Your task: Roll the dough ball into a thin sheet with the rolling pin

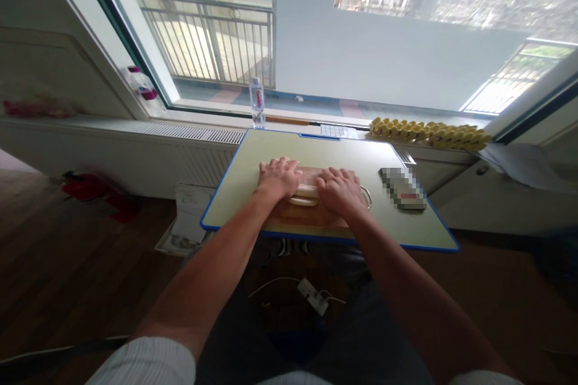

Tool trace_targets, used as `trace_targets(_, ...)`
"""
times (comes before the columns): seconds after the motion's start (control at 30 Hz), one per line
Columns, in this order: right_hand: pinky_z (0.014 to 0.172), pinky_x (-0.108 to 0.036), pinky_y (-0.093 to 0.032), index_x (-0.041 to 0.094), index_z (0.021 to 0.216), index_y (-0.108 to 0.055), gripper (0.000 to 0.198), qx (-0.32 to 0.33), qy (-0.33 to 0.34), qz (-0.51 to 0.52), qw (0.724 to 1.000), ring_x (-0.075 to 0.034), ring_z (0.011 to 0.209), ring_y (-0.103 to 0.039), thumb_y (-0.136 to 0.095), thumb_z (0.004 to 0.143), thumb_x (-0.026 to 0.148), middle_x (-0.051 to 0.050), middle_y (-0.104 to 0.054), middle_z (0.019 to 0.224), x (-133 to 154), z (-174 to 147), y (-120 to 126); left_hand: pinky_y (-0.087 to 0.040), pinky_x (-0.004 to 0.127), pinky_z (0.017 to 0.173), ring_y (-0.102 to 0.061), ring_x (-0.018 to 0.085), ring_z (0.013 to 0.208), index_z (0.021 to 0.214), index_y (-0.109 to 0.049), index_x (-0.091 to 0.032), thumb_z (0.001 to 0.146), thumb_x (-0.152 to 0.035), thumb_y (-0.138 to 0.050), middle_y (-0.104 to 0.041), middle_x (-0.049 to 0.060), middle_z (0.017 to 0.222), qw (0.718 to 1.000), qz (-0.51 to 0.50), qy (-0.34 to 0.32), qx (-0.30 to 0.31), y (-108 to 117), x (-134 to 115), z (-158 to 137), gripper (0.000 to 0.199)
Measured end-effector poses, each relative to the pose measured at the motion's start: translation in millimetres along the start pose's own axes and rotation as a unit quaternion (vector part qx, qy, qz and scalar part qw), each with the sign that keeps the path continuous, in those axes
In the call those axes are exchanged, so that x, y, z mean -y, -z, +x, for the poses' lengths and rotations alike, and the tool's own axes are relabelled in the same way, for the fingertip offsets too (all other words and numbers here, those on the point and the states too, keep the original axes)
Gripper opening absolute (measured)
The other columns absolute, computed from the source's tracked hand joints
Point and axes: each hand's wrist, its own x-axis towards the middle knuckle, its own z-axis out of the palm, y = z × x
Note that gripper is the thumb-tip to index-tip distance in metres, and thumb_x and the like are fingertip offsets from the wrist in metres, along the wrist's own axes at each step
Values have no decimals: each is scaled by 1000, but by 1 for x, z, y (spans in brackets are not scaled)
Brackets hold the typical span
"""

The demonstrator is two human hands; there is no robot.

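Both my hands rest on a wooden cutting board (329, 216) that lies on a small folding table. Two pale, cream-coloured rolls, perhaps dough, lie crosswise on the board; the front roll (302, 200) shows between my hands and the other is just behind it. My left hand (279, 178) presses palm-down at their left end, its fingers spread forward. Over the right end, my right hand (339, 190) lies palm-down with fingers stretched ahead. The palms hide most of both rolls. A metal loop handle (368, 196) sticks out at the board's right side.
The blue-edged table (239, 174) carries a blurred-out flat object (403, 188) at the right. On the windowsill are a water bottle (257, 105) and yellow egg-carton-like trays (427, 132). A power strip (312, 296) with cables lies below, between my legs.
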Motion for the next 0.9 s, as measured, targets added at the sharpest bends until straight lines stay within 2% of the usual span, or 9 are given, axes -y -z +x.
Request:
trace_targets(0.23, 120, -57, -36, 24, 157, -55, 60, 42, -29, 37, 998, -34, 148, -44, -32, 105, 44, -9, -50, 166, -6, 41, -6, -30, 72, 123, -46, 36, 149, 156, -54, -30, 106, -51, -30, -48, 11, 168, 998, -12, 18, 62, 2, 5, 32, 59)
trace_targets(0.43, 119, -57, -37, 23, 156, -56, 61, 52, -32, 48, 997, -35, 145, -47, -34, 104, 45, -10, -51, 165, -8, 47, -9, -30, 71, 123, -47, 35, 149, 154, -54, -30, 106, -50, -30, -48, 11, 167, 998, -10, 21, 62, -2, 7, 42, 57)
trace_targets(0.67, 116, -55, -38, 21, 146, -64, 52, 13, -5, 5, 1000, -34, 137, -53, -34, 106, 39, -13, -61, 155, -4, 21, -5, -30, 69, 124, -48, 34, 148, 153, -57, -33, 107, -50, -30, -50, 8, 166, 999, -5, 8, 42, 3, 3, 21, 56)
trace_targets(0.8, 118, -58, -35, 19, 150, -61, 53, -6, 15, -22, 1000, -37, 148, -44, -31, 109, 33, -13, -55, 161, 2, -8, 1, -29, 67, 126, -46, 34, 151, 156, -56, -32, 107, -51, -31, -48, 8, 169, 1000, -1, 7, 30, 5, -2, 1, 58)
trace_targets(0.9, 121, -60, -31, 19, 155, -58, 57, -22, -8, -9, 1000, -37, 155, -38, -27, 111, 38, -12, -52, 165, 9, -36, 1, -24, 66, 129, -43, 33, 154, 156, -56, -30, 107, -52, -33, -49, 8, 169, 1000, 8, 1, -6, 3, -7, -24, 58)
